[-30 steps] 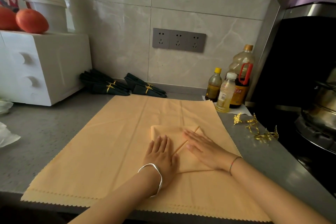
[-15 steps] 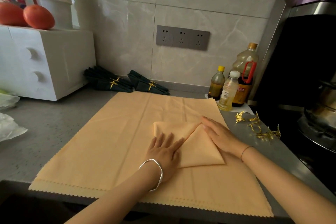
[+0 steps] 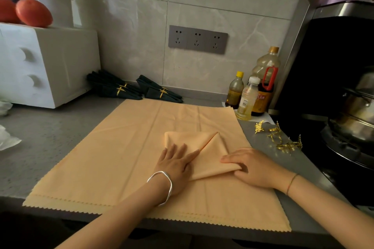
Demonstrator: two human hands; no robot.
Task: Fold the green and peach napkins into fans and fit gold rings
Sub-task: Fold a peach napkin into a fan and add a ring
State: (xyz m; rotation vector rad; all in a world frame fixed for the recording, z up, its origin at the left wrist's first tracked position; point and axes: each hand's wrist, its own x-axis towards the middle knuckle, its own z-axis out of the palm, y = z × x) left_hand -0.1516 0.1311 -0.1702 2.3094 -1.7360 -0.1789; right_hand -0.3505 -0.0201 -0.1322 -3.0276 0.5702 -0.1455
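Note:
A small folded peach napkin (image 3: 210, 147) lies on top of a stack of large spread peach napkins (image 3: 113, 153) on the grey counter. My left hand (image 3: 176, 163) presses flat on the folded napkin's left part, fingers straight. My right hand (image 3: 249, 164) pinches the folded napkin's near right corner, thumb under the cloth edge. Two dark green fan napkins (image 3: 113, 87) (image 3: 159, 91) with gold rings lie against the back wall. Several loose gold leaf rings (image 3: 281, 137) lie on the counter to the right.
A white drawer box (image 3: 44, 62) with tomatoes (image 3: 33, 13) and a white tub stands at the left. Three bottles (image 3: 253, 91) stand at the back right. A stove with a steel pot (image 3: 356, 111) borders the right side. Crumpled white plastic (image 3: 8, 137) lies at far left.
My right hand has slid from the napkin's upper right edge down to its near right corner and taken hold of it. My left hand stays pressed on the fold.

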